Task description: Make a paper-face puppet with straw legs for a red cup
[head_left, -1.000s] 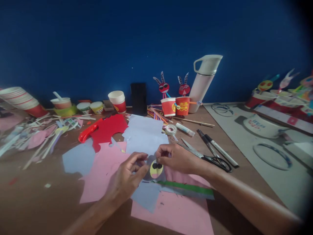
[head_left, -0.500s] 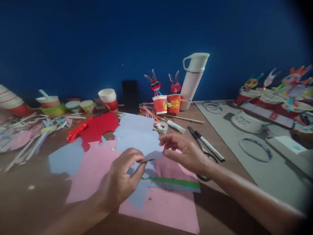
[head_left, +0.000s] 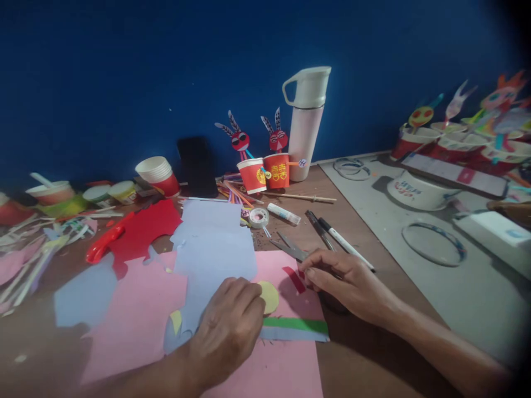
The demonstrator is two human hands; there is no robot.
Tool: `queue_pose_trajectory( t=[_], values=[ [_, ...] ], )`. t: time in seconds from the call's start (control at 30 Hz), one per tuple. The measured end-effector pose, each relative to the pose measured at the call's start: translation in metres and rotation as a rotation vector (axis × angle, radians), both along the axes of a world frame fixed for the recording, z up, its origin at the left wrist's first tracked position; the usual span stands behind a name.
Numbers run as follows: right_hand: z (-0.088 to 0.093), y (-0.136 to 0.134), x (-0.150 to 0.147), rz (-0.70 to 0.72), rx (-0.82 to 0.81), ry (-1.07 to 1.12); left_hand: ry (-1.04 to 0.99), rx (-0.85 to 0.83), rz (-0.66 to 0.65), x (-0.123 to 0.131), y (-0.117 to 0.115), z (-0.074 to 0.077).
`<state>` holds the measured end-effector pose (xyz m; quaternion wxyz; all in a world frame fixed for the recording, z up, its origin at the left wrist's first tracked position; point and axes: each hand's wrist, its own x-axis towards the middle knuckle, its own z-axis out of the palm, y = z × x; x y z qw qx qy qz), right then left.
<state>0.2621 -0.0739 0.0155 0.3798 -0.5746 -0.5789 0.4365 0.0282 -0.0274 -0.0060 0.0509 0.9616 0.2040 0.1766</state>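
My left hand (head_left: pixel 234 323) is closed, fingers curled down at the edge of a round yellow paper disc (head_left: pixel 269 298) above the pink sheet (head_left: pixel 286 362). To its right, my right hand (head_left: pixel 346 279) has its thumb and fingertips drawn together at a small piece of red paper (head_left: pixel 293 280). Open scissor blades (head_left: pixel 292 250) stick out from beneath that hand, which covers much of the scissors. Below the disc runs a green paper strip (head_left: pixel 296 324) along a blue one. A pale blue sheet (head_left: pixel 215 249) extends beyond my left hand.
Red paper (head_left: pixel 145 226), a tape roll (head_left: pixel 259 217), a glue stick (head_left: pixel 284 214) and black-capped pens (head_left: pixel 346 240) lie around. Behind stand decorated red cups (head_left: pixel 277 170), a tall white flask (head_left: pixel 307 124) and stacked paper cups (head_left: pixel 157 174). Paper scraps (head_left: pixel 41 249) cover the left.
My left hand has turned over and lowered, bringing the yellow disc's face into view. My right hand has moved right and down to the red paper, uncovering the scissor blades. The view has shifted right.
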Motion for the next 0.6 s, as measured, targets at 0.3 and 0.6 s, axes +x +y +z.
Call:
queue_pose_trajectory(
  t=[0.3, 0.6],
  values=[
    [0.001, -0.003, 0.006, 0.067, 0.276, -0.309, -0.14, 0.052, -0.033, -0.004, 0.001, -0.012],
    [-0.043, -0.008, -0.036, 0.213, 0.785, -0.741, -0.16, 0.161, -0.008, -0.004, 0.007, -0.028]
  ],
)
